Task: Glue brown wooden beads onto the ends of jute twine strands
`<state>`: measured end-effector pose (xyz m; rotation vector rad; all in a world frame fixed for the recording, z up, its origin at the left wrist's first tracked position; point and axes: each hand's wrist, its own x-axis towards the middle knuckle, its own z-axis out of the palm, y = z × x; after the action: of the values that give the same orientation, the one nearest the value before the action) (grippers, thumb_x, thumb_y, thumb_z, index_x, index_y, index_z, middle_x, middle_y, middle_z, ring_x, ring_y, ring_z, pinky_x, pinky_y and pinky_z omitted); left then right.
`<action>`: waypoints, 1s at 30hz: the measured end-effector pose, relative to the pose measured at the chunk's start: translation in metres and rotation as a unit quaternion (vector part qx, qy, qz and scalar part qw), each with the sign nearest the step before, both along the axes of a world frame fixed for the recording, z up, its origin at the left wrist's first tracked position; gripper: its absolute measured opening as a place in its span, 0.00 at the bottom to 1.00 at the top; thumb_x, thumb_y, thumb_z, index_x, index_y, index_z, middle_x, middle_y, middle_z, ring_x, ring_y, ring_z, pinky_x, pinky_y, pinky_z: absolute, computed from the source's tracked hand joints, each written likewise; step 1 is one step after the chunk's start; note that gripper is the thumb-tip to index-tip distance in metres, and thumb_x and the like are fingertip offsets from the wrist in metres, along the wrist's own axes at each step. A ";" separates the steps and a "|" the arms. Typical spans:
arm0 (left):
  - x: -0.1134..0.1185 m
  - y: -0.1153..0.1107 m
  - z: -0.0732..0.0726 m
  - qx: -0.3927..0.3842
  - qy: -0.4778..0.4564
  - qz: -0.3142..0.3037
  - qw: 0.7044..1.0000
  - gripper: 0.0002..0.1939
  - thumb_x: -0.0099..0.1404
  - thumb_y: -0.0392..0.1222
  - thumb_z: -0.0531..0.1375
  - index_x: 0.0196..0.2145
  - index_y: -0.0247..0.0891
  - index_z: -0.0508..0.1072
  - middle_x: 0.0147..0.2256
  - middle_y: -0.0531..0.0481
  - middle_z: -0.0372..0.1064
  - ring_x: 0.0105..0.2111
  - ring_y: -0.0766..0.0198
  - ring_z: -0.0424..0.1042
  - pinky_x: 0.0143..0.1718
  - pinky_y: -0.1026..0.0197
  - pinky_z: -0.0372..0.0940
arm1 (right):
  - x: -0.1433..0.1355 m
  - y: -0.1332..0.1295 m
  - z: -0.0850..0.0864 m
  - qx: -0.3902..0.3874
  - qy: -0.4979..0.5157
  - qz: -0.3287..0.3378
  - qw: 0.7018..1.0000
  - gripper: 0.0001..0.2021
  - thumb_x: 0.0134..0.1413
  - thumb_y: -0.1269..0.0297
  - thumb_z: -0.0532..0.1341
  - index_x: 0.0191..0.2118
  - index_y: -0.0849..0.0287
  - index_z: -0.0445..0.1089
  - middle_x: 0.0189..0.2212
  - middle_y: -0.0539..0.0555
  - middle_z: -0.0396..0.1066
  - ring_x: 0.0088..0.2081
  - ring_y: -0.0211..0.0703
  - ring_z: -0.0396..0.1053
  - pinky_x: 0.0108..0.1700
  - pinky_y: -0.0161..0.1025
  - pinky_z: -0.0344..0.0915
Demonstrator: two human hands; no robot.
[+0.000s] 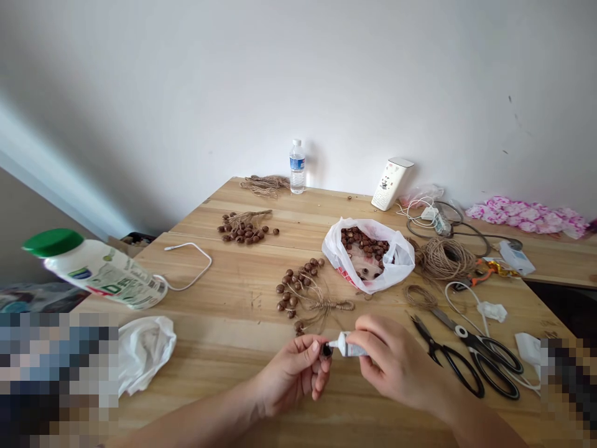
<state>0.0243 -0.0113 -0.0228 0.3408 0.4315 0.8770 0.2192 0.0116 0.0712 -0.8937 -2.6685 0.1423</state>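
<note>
My left hand (pixel 291 376) pinches a small brown nutshell (pixel 327 351) with a dark hollow between thumb and fingers. In my right hand (pixel 396 361) is a small white tube (pixel 347 345), held on its side. Its thin nozzle points left and meets the rim of the hollow; whether anything comes out is too small to tell. Just beyond the hands lies a bundle of twine strands (pixel 321 303) with a wrapped loop and brown nutshells (pixel 289 295) at the strand ends. A white plastic bag (pixel 336 246) behind it holds many loose shells (pixel 366 239).
Two pairs of black-handled scissors (pixel 494 367) lie right of my right hand, near coiled twine (pixel 448 258) and cables. A second shell bundle (pixel 242 230), a water bottle (pixel 297 167) and a white box (pixel 392 183) stand farther back. A green-capped container (pixel 107 267) leans at left.
</note>
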 end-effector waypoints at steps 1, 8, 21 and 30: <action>0.000 0.000 0.000 -0.001 0.002 -0.001 1.000 0.10 0.56 0.43 0.63 0.34 0.33 0.72 0.22 0.51 0.70 0.16 0.69 0.67 0.13 0.69 0.60 | -0.001 0.000 0.000 0.004 -0.002 0.005 1.000 0.12 0.51 0.76 0.50 0.41 0.60 0.64 0.34 0.56 0.64 0.34 0.43 0.63 0.36 0.37 0.62; 0.001 -0.001 -0.003 0.004 0.007 -0.001 1.000 0.10 0.58 0.42 0.61 0.34 0.33 0.72 0.22 0.51 0.69 0.16 0.69 0.68 0.13 0.70 0.60 | -0.003 -0.002 -0.005 0.000 -0.017 0.006 1.000 0.12 0.51 0.76 0.51 0.40 0.59 0.66 0.34 0.55 0.64 0.34 0.42 0.63 0.37 0.37 0.60; 0.001 -0.001 -0.002 0.004 0.003 -0.003 1.000 0.10 0.57 0.42 0.62 0.35 0.33 0.72 0.22 0.51 0.69 0.15 0.69 0.67 0.12 0.70 0.60 | -0.002 -0.002 -0.004 0.000 -0.040 -0.002 0.999 0.11 0.52 0.76 0.51 0.39 0.60 0.66 0.33 0.54 0.63 0.33 0.42 0.61 0.35 0.37 0.58; 0.000 -0.002 -0.002 0.009 -0.010 0.001 1.000 0.08 0.58 0.41 0.61 0.34 0.34 0.72 0.22 0.51 0.70 0.16 0.69 0.68 0.12 0.70 0.61 | 0.000 -0.002 -0.001 0.013 -0.055 -0.010 0.998 0.12 0.51 0.77 0.50 0.38 0.60 0.66 0.34 0.55 0.63 0.33 0.42 0.61 0.36 0.38 0.58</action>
<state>0.0246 -0.0135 -0.0248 0.3471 0.4063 0.8862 0.2189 0.0101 0.0699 -0.9458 -2.7537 0.0553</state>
